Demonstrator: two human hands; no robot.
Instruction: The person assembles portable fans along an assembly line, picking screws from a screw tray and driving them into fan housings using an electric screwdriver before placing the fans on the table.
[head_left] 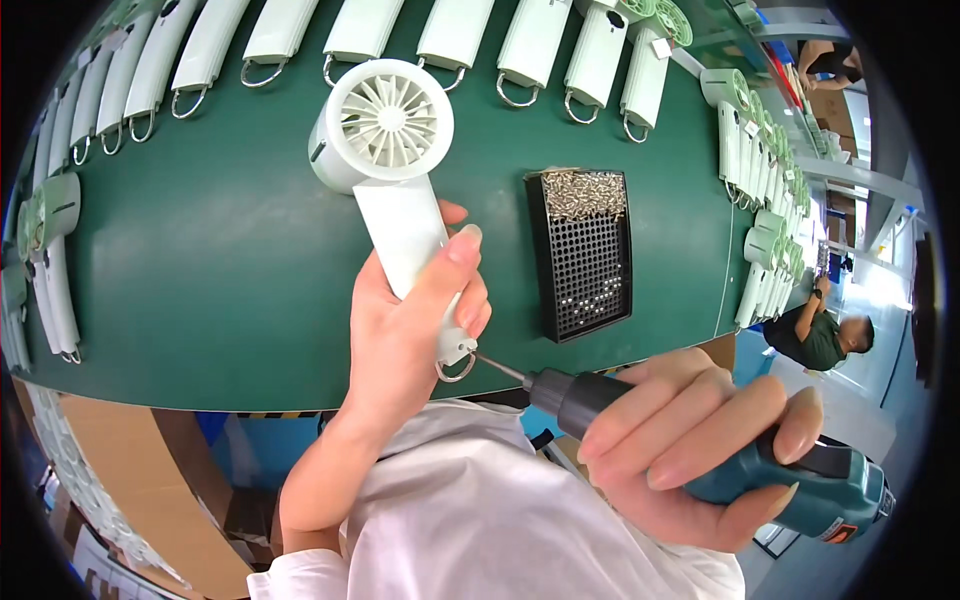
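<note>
My left hand (405,310) is closed around the handle of a white handheld fan (400,225), its round slatted head up and its base toward me. A metal loop (457,372) hangs at the base. In my right hand (690,440) is a teal and black electric screwdriver (585,395), fingers wrapped round its body. The thin bit meets the base of the fan beside the loop; whether a screw sits at the tip is too small to tell. Right of the fan, a black screw tray (590,265) lies on the green table, small screws heaped at its far end.
Several white fan handles with metal loops (455,35) line the table's far edge. More fans stand at the left (55,260) and in rows at the right (765,250). Cardboard boxes (120,460) are below the table's near left edge. Another person (815,335) is at the far right.
</note>
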